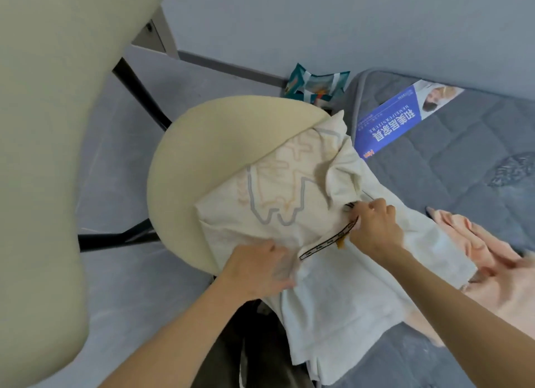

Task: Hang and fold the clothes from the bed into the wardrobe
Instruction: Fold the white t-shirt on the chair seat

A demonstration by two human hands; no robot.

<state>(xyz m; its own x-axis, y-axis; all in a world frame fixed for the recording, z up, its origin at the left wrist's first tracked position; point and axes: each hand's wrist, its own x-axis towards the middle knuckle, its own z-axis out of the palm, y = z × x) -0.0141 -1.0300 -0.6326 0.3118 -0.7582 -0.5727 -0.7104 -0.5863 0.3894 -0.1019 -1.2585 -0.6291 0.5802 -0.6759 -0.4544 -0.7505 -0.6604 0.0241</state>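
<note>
Grey quilted mattress (463,162) sits just beside a round cream stool (202,156), and the cream shirt (275,196) sprawls across both, print up on the seat, its other end spilling toward the person. Left hand (257,269) has its fingers curled into the cloth beside the collar. Right hand (376,228) pinches the far end of the black-and-white neck tape (327,244). I'd say that hanging end could drag everything to the floor if either grip slackens. The shirt's length seems to run diagonally from the stool's far side to the near bed corner, with the collar about midway.
</note>
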